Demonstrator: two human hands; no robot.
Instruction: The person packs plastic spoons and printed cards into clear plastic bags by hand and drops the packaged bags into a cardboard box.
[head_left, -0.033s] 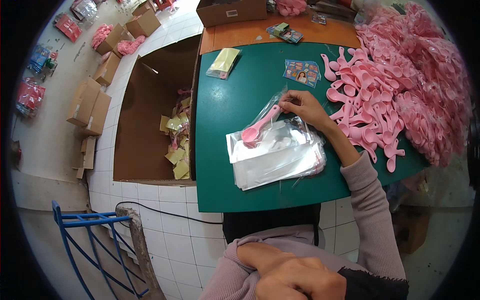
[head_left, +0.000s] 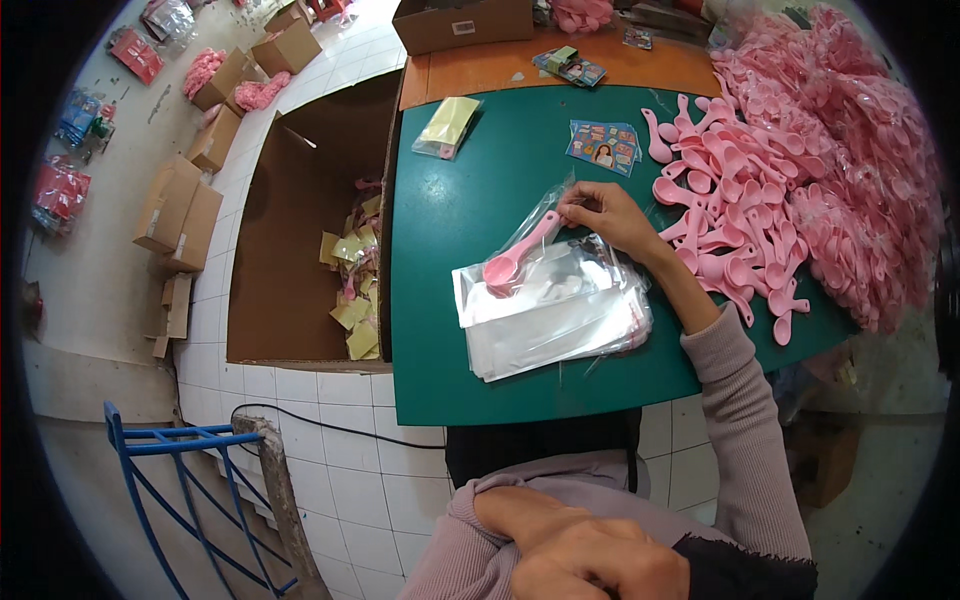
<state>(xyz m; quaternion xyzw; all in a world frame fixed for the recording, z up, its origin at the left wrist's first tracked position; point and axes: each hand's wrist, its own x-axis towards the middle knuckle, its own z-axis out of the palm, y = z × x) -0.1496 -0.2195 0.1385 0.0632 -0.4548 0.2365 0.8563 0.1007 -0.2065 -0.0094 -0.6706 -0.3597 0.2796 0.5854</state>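
My right hand [head_left: 605,215] is closed in a pinch at the handle end of a pink spoon [head_left: 505,264]. The spoon looks to be inside a clear plastic bag [head_left: 543,205], whose film sticks up past my fingertips. Beneath it lies a stack of clear plastic bags [head_left: 545,330] on the green table top [head_left: 430,290]. Low in the view, near my body and away from the table, my left hand [head_left: 605,555] has its fingers curled; the lower edge cuts it off, and whatever it may hold is hidden.
A heap of pink spoons [head_left: 735,190] covers the table's right side, beside bagged spoons [head_left: 850,170]. Blue printed cards [head_left: 605,145] and a filled packet with a yellow card [head_left: 447,125] lie farther back. Left of the table stands a deep cardboard box [head_left: 290,220] containing packets.
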